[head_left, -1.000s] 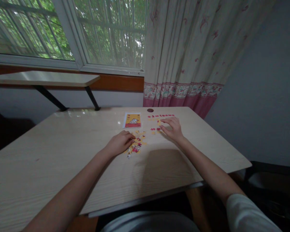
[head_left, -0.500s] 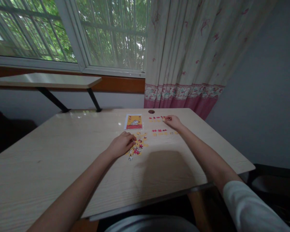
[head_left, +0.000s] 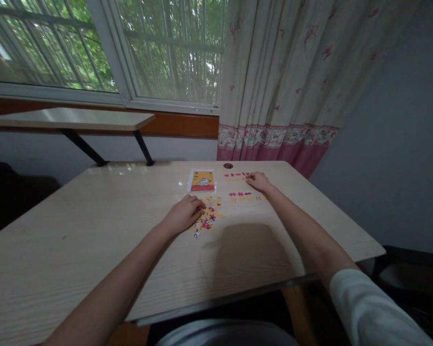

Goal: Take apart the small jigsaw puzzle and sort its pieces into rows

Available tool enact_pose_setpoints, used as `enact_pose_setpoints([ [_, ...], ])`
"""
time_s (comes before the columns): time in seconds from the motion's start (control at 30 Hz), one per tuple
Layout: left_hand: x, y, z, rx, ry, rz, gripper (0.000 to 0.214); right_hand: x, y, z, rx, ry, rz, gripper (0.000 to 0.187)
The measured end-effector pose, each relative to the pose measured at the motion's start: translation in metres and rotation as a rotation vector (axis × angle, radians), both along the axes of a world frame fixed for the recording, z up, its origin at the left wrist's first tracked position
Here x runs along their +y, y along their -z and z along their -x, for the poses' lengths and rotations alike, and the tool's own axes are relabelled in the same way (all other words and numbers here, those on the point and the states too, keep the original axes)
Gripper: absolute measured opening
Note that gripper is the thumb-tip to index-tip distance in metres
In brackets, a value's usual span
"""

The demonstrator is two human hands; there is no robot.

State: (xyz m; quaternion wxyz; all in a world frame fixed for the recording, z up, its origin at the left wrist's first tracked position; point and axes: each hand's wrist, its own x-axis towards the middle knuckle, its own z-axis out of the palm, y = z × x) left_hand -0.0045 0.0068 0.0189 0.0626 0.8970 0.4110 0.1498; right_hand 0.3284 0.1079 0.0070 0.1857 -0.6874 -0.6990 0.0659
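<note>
A heap of small yellow and red puzzle pieces lies in the middle of the light wooden table. My left hand rests curled at the heap's left edge, fingertips on the pieces. Two short rows of joined red and yellow pieces lie further back: a far row and a near row. My right hand reaches to the right end of the far row, fingers pinched together on a piece there. A small orange picture card lies flat behind the heap.
A round cable hole sits near the table's back edge. A shelf on black brackets juts out under the window at the left. A flowered curtain hangs behind the table. The table's front edge runs close to my body.
My right hand has moved from the near row of pieces back to the right end of the far row and closed into a pinch. My left hand stays at the heap.
</note>
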Motion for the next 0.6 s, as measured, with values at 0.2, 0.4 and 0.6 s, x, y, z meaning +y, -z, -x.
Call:
enact_pose_setpoints([
  [0.2, 0.002, 0.002, 0.0, -0.058, 0.026, 0.018, 0.016, -0.023, -0.013, 0.015, -0.055, -0.056, -0.093, 0.027],
  [0.4, -0.002, -0.003, -0.003, -0.135, 0.037, 0.048, 0.009, -0.07, -0.016, 0.053, -0.04, -0.35, -0.298, 0.017],
  [0.6, -0.012, -0.009, -0.013, -0.49, -0.066, 0.272, 0.016, -0.111, -0.011, 0.085, 0.024, -0.544, -0.408, 0.016],
])
